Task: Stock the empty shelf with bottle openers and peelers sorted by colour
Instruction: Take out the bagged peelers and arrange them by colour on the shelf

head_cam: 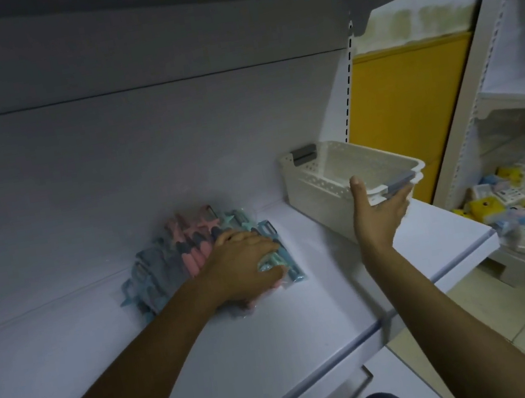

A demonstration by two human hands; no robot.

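**Peelers (188,242) heaped on shelf; basket held at right**

Peelers and similar utensils, each in a clear packet, lie in one loose heap on the white shelf (243,341), close to the grey back panel (141,149). Colours in the heap are mixed: pink in the middle, teal toward the right, grey-blue toward the left. Which pieces are bottle openers cannot be told at this sharpness.

The left hand (244,264) lies palm down on the right part of the heap. Its fingers are curled over the teal packets and grip them.

The white perforated basket (315,190) is at the right end of the same shelf, apart from the heap. Nothing can be seen inside it. The right hand (379,217) holds its near corner: thumb upright against the long side wall, fingers under the end with the grey handle.

Beyond the shelf's right end, a lower neighbouring rack carries yellow and blue packaged goods (515,201).
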